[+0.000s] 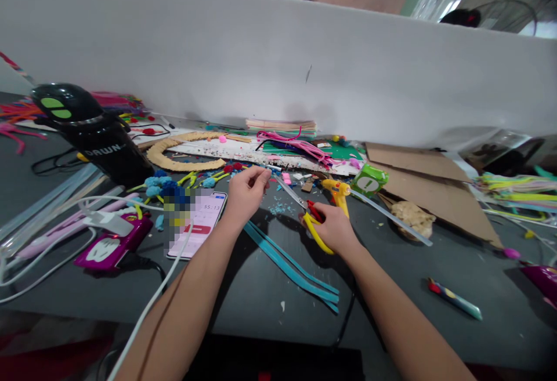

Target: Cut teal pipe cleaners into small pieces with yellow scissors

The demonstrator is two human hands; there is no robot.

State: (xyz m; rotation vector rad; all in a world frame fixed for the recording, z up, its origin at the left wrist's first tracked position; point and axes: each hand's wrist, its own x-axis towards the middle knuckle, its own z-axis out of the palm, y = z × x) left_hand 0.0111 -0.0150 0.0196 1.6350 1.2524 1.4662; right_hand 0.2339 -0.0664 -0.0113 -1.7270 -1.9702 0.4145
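My right hand is wrapped round the yellow and red handles of a pair of scissors. Their blades point up and left, with the tips close to the fingers of my left hand. That hand is pinched closed, and what lies between its fingertips is too small to make out. Light-blue clippings are scattered on the table below the blades. Long turquoise strips run from beside my left wrist towards the front. A yellow glue gun stands just beyond my right hand, a clear glue stick projecting from its rear.
A phone and a magenta power strip with white cables lie left, before a black tumbler. Cardboard, a green box and a cutter knife are right. A white partition rises behind.
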